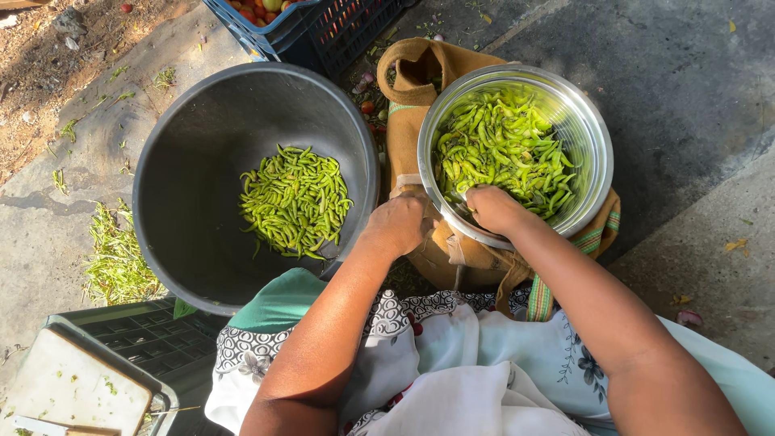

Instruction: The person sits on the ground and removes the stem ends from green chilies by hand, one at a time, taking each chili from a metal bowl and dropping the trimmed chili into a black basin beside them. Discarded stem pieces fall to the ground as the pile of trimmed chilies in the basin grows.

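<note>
Green chillies (504, 153) in steel bowl (593, 121): right hand (492, 208) closed on some, left hand (400, 224) clamped on rim; sorting step, black tub (186, 178) beside

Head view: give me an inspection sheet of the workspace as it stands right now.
Surface: concrete ground, part sunlit, part in shade.
Job's things: steel bowl of green chillies on a tan bag; black tub with a smaller chilli heap.
Clutter: green trimmings, bits scattered on the ground.
Grippers: left hand at the bowl's near rim; right hand in the chillies; what they grip is hidden.
Cables: nothing seen.
Surroundings: blue crate of tomatoes, dark crate, white board.
</note>
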